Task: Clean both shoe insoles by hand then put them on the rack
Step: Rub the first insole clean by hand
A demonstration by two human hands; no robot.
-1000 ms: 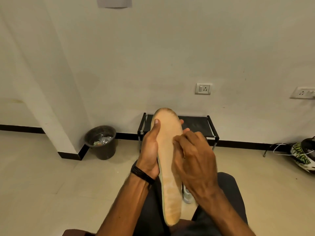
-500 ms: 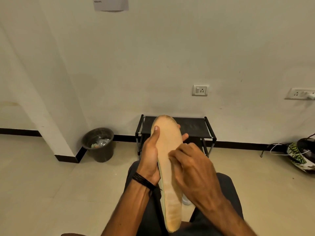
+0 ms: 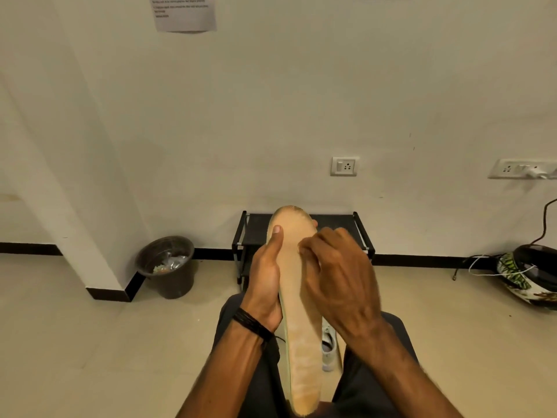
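Dim warm light, perhaps slight motion blur

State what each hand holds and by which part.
The left hand grips the insole along its left edge near the toe end, thumb on its face. The right hand holds nothing; its fingertips touch the insole's face.

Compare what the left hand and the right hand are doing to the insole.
The left hand grips the insole along its left edge, thumb laid flat on the face; the right hand lies over the face from the right with curled fingers on the surface. The left hand supports the insole from behind, with one fingertip showing past its right edge; the right hand works on the front. The left wrist wears a dark band; the right is bare. Both touch the upper half.
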